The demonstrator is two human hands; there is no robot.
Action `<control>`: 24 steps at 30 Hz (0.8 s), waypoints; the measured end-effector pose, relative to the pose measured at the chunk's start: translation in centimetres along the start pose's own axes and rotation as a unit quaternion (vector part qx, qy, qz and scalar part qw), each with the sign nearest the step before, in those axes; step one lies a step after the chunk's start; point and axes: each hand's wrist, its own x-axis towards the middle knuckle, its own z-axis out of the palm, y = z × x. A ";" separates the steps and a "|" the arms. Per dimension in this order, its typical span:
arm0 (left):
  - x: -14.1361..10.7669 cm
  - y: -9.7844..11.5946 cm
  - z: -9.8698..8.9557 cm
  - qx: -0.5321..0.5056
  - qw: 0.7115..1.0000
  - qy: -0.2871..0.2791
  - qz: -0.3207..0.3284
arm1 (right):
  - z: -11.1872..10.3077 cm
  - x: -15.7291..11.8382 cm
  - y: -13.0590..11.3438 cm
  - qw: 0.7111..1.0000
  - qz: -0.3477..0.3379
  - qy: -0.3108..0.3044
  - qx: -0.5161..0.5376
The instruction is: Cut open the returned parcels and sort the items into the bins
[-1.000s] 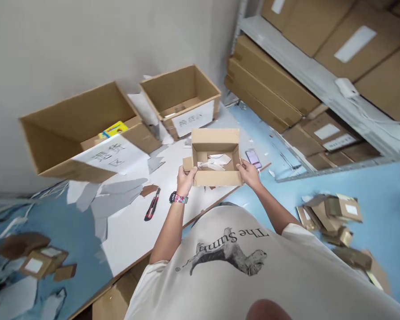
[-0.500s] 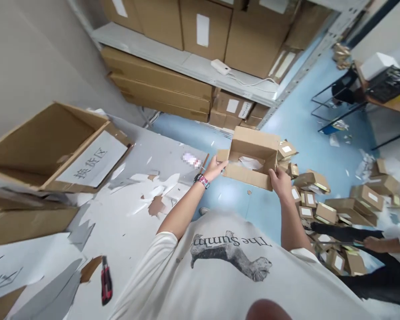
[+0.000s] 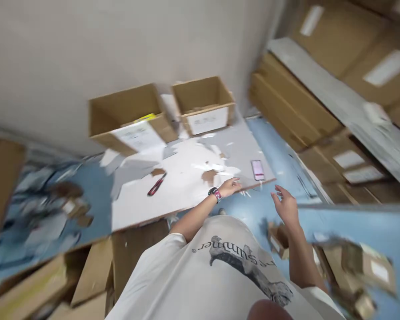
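Both hands now empty, the carton no longer between them, left hand with fingers loosely together just over the bench edge, right hand spread apart in mid-air, pink phone on the bench nearby, blurred parcels below on the floor

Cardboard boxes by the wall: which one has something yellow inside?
The left box, where a yellow item shows above its paper sign; the right box shows none.

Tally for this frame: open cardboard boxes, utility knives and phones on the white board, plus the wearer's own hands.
On the white board:
Open cardboard boxes: 2
Utility knife: 1
Phone: 1
Wearer's hands, left hand and right hand: 2
Total: 6
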 end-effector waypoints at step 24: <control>-64.0 -19.6 -18.5 0.003 0.448 0.888 -0.103 | 41.0 -21.8 -44.4 0.609 -0.442 -0.658 0.039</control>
